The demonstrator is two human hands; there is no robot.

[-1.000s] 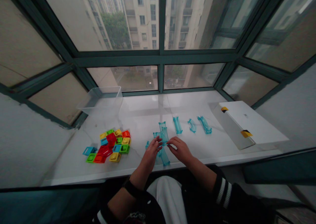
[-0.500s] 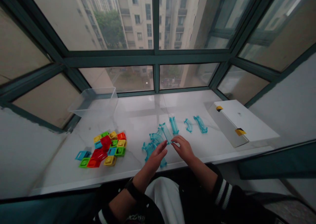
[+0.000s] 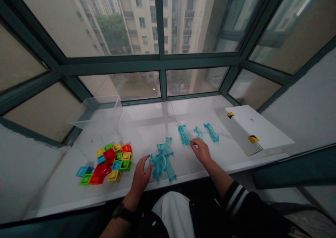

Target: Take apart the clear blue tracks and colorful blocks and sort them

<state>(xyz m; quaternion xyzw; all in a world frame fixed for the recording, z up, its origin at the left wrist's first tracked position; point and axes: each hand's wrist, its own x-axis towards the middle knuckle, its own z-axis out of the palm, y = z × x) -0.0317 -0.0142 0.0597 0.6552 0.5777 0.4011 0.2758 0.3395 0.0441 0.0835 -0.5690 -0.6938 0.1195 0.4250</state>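
On the white window sill (image 3: pixel 147 126) lies a pile of clear blue track pieces (image 3: pixel 163 157), curved and straight. My left hand (image 3: pixel 141 175) rests open beside the pile's left edge, fingers spread, thumb close to a curved piece. My right hand (image 3: pixel 201 150) reaches forward to a row of blue pieces: a straight track piece (image 3: pixel 183 134) at its fingertips, a curved piece (image 3: pixel 198 132) and another straight one (image 3: pixel 211 132) further right. Its fingers lie loosely on the sill, holding nothing.
A cluster of colourful square blocks (image 3: pixel 109 161) sits at the left. Behind it stands a clear plastic bin (image 3: pixel 98 116). A white box with yellow tabs (image 3: pixel 249 127) lies at the right. Window frames close off the far side.
My right hand carried a straight blue piece from the pile to the row at the right and let it go. My left hand dropped back to the pile's left side.
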